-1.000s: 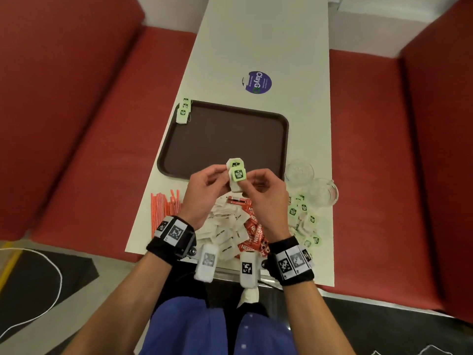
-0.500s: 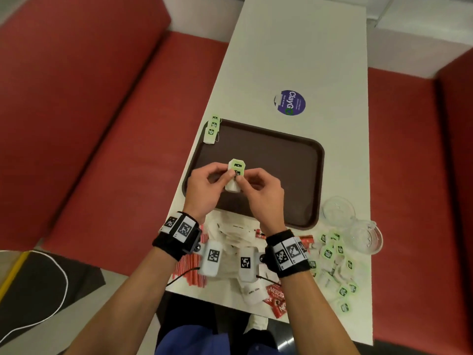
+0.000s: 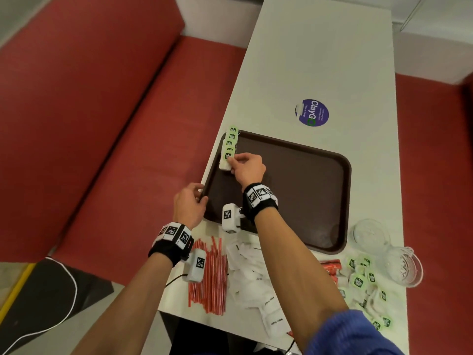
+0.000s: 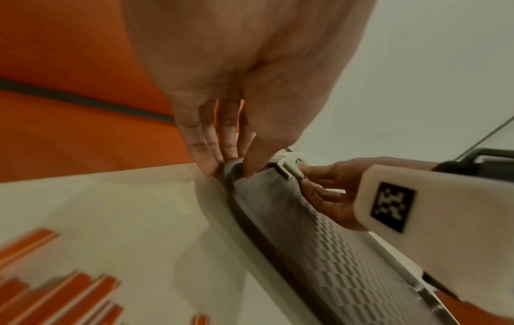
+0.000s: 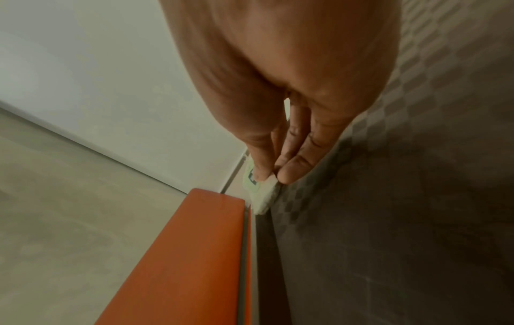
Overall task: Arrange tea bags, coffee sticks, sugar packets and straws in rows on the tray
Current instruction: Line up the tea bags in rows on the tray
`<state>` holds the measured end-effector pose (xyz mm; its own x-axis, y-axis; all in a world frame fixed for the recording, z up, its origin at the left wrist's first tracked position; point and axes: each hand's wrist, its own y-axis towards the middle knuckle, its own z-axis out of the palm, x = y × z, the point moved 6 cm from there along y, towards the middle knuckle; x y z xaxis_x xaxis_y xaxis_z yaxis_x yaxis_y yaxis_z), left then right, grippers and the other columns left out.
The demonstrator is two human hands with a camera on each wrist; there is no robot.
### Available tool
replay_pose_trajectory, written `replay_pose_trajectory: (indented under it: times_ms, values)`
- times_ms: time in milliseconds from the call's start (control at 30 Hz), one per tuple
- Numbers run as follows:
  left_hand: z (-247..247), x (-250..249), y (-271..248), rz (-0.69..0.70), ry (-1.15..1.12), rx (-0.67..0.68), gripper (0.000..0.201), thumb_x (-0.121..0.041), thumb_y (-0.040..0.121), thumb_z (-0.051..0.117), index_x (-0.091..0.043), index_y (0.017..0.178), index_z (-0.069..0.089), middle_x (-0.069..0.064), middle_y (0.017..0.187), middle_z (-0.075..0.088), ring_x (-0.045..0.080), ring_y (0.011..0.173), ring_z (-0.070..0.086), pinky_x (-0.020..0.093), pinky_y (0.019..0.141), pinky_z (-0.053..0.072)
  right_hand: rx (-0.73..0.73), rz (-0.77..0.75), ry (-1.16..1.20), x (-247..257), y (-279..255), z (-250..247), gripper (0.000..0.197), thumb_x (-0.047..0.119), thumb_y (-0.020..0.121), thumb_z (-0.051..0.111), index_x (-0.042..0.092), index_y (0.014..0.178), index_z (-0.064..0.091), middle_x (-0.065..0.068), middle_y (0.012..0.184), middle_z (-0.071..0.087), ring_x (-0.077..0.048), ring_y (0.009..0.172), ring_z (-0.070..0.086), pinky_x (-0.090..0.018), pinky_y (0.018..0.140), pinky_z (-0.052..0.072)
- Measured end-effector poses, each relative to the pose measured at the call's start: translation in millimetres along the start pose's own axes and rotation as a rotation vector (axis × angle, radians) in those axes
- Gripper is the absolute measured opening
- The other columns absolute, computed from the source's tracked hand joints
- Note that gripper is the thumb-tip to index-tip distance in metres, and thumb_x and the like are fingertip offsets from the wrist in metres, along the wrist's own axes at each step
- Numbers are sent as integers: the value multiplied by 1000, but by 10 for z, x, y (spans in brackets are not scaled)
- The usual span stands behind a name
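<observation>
Since before, right hand [image 3: 247, 168] carried tea bag [image 3: 225, 163], still pinched, to tray [image 3: 307, 201] at ten o'clock, extending the row; left hand [image 3: 189, 203] grips the rim.

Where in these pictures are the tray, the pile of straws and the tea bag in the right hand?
tray [image 3: 307, 180], head view, bare brown floor.
straws [image 3: 208, 280], head view, middle of the pile.
tea bag [image 3: 225, 163], head view, white pouch beside the fingers.
right hand [image 3: 247, 169], head view, back of the hand.

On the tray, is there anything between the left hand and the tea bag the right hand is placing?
No. The head view shows only bare tray rim between the left hand and the tea bag.
</observation>
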<state>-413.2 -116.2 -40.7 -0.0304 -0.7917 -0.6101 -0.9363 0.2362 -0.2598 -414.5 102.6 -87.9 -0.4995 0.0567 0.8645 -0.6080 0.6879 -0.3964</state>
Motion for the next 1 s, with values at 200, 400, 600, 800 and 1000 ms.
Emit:
replay_pose_trajectory:
  times_ms: [200,400,600,800,1000]
  values:
    - [3,25,-9,16,-34,-14,31,-1,94,75,-10,125,74,10,104,79,27,95,74,33,93,58,-63,13,-63,-34,197,203,23,31,84,92,30,73,72,-2,86,80,-26,82,80,-44,87,68]
    - [1,57,-7,11,-55,-10,30,-2,95,75,-11,125,75,7,103,79,23,95,73,36,95,61,-82,-118,-166,175,48,118,22,27,92,85,23,96,64,-2,102,72,-18,95,65,-38,93,58]
    - [0,45,-9,15,-50,-8,32,-2,96,75,-10,126,74,8,104,77,16,86,66,22,83,50,23,-246,-300,239,-199,130,36,19,87,90,17,105,58,-2,117,55,-23,95,67,-36,87,58]
    - [1,43,-10,7,-31,-12,31,-4,95,76,-11,126,75,8,102,77,18,87,68,25,84,53,56,-241,-381,283,-222,207,27,15,95,83,13,112,62,-9,125,59,-33,111,65,-46,100,58]
    - [-89,-15,-74,23,3,-17,32,-8,95,77,-10,127,74,9,105,78,22,93,72,40,97,60,46,-275,-382,385,-318,16,33,19,90,88,18,112,63,-6,119,63,-28,105,67,-47,98,60]
